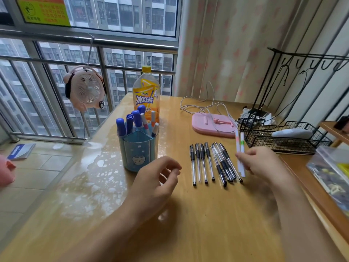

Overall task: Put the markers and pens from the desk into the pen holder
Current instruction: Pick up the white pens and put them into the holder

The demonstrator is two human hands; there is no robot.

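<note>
Highlighters point(240, 148) — two slim white ones, pinched upright in the right hand point(260, 161), just beside the row of black gel pens point(213, 163) lying on the desk point(207, 224). Left hand point(156, 178) is held empty, fingers loosely curled, near the blue pen holder point(137, 148), where blue markers point(130, 123) are already stood. Both highlighters are best carried across together and lowered tip-first into a free compartment — the tea bottle point(146, 93) behind is to be cleared.
</note>
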